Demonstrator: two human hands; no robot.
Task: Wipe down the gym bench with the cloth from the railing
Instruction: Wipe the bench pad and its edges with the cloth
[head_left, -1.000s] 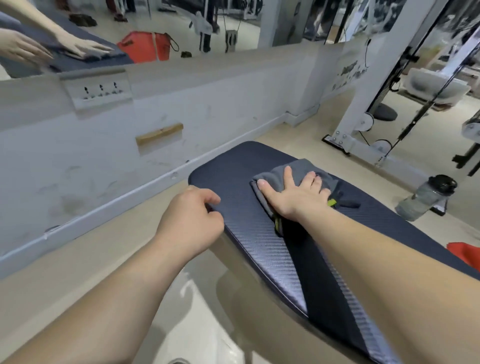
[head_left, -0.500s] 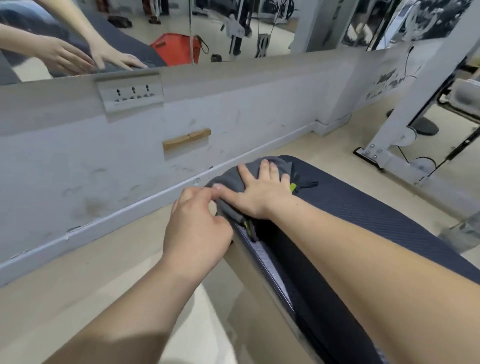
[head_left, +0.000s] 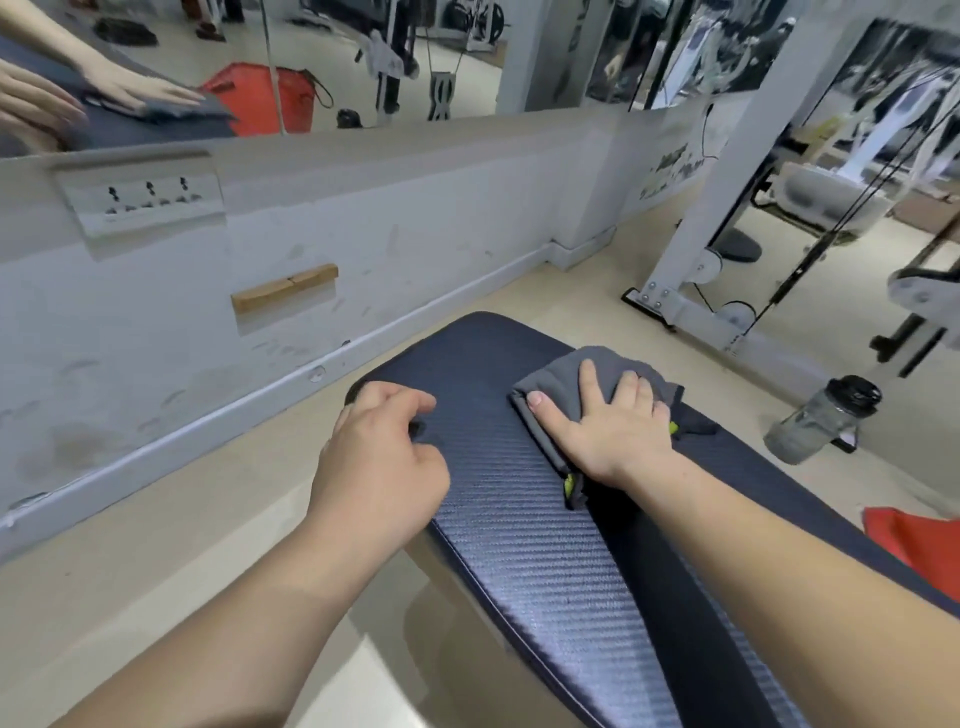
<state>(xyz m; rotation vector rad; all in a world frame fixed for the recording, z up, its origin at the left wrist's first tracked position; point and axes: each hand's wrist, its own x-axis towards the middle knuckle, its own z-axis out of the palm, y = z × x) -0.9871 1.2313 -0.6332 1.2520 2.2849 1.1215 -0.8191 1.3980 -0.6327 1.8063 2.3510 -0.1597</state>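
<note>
Grey cloth (head_left: 563, 382) under flat right hand (head_left: 610, 428), left hand (head_left: 379, 467) curled on bench (head_left: 530, 545) edge

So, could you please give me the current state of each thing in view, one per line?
cloth: bunched, flat on the bench, under the right hand.
bench: bare pad, cloth near its far end.
right hand: open, palm pressing the cloth.
left hand: curled, resting on the bench's left edge.
water bottle: tilted, cap on, on the floor.
</note>
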